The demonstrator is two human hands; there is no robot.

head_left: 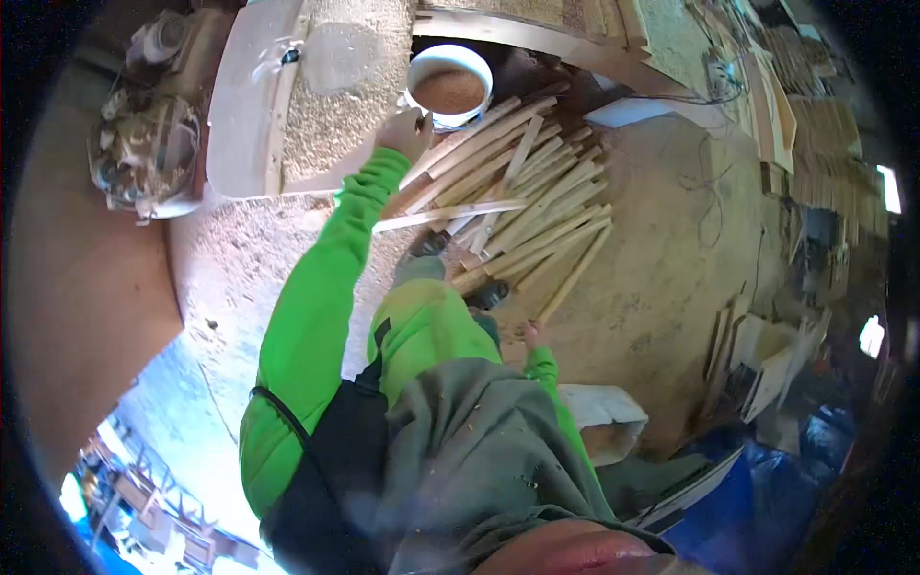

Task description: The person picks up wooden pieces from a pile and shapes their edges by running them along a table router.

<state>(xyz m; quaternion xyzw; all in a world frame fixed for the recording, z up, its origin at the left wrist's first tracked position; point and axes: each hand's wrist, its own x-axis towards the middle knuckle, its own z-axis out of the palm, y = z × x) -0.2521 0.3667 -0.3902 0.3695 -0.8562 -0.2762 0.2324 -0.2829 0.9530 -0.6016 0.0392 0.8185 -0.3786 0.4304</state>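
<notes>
The left hand (pixel 406 132), at the cuff of a bright green sleeve (pixel 321 278), is at the right edge of a pale wooden tabletop (pixel 240 105) strewn with sawdust (pixel 326 134). Its fingers look curled, but I cannot tell whether that grip encloses anything. Just beyond it, off the tabletop's right edge, is a round white bucket (pixel 415 94) partly filled with brown, crumbly material (pixel 448 92).

The right hand (pixel 534 333) is lower down and well apart from the left, over the brown floor (pixel 671 220). A long, thin, pale wooden stick (pixel 577 271) runs from beside its fingers toward the right edge of a loose, fanned pile of similar wooden strips (pixel 541 206). The stick's near end meets the right hand in view; the fingers are too small to tell whether this grip closes around it.

The pile lies on the floor, off the tabletop's near right corner, its strips crossing one another at differing angles. Two dark shoes (pixel 491 295) show at the pile's near side, one partly beneath the strips.
</notes>
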